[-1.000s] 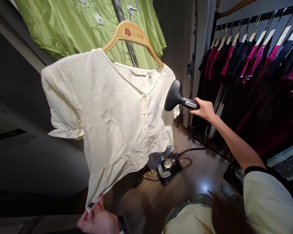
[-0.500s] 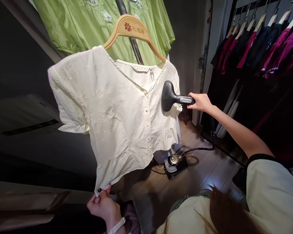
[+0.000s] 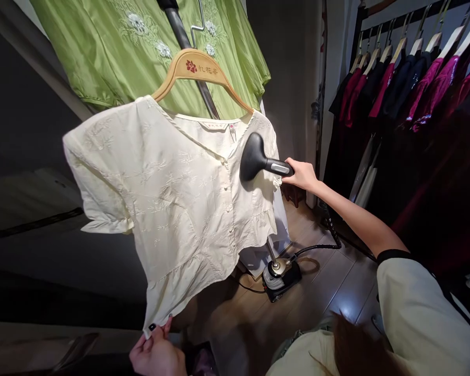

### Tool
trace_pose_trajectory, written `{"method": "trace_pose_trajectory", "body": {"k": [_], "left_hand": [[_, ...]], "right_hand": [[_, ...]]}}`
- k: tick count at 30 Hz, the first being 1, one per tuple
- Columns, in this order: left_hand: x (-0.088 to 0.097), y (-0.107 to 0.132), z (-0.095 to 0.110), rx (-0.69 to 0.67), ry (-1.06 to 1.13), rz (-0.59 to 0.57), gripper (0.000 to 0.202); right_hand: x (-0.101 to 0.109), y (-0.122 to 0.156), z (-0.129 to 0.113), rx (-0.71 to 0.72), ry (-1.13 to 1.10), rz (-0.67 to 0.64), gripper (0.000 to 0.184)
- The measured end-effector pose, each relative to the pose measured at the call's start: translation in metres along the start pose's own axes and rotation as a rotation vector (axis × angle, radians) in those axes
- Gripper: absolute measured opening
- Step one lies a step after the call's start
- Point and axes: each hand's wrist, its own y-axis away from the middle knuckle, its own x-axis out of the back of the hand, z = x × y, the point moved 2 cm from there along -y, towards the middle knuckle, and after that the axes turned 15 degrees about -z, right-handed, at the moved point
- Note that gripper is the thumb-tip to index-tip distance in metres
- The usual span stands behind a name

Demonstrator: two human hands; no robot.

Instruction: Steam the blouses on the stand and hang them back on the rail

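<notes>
A cream embroidered blouse (image 3: 168, 198) is hung from a wooden hanger (image 3: 196, 68) in front of a green embroidered garment (image 3: 102, 47). Its lower hem is pinched between the thumb and fingers of the left hand (image 3: 156, 355), which is otherwise loosely curled. The right hand (image 3: 302, 175) is closed around the handle of a black steamer head (image 3: 254, 156), whose face is held at the blouse's upper front; whether it touches the cloth cannot be told. A hose (image 3: 317, 249) is led down to a steamer base (image 3: 278, 282) on the wooden floor. The blouse is judged light, soft and easily creased, so it is best taken by the hem, where it can be drawn taut. The rigid steamer head is best gripped by its handle.
</notes>
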Motion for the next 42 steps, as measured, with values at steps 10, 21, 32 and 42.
{"method": "trace_pose_trajectory", "body": {"k": [10,21,32,42], "left_hand": [[-0.011,0.013,0.008,0.046,0.049,-0.011,0.037],[-0.016,0.03,0.017,0.1,0.044,-0.023,0.035],[-0.008,0.036,0.029,0.078,0.021,-0.025,0.033],[-0.001,0.038,0.031,0.1,0.017,-0.043,0.03]], "right_hand": [[0.004,-0.009,-0.017,-0.148,-0.156,0.071,0.042],[-0.017,0.015,-0.007,-0.176,-0.074,-0.078,0.04],[-0.001,0.007,-0.007,-0.145,0.006,-0.082,0.045],[0.003,0.005,-0.027,-0.172,-0.108,0.014,0.043]]}}
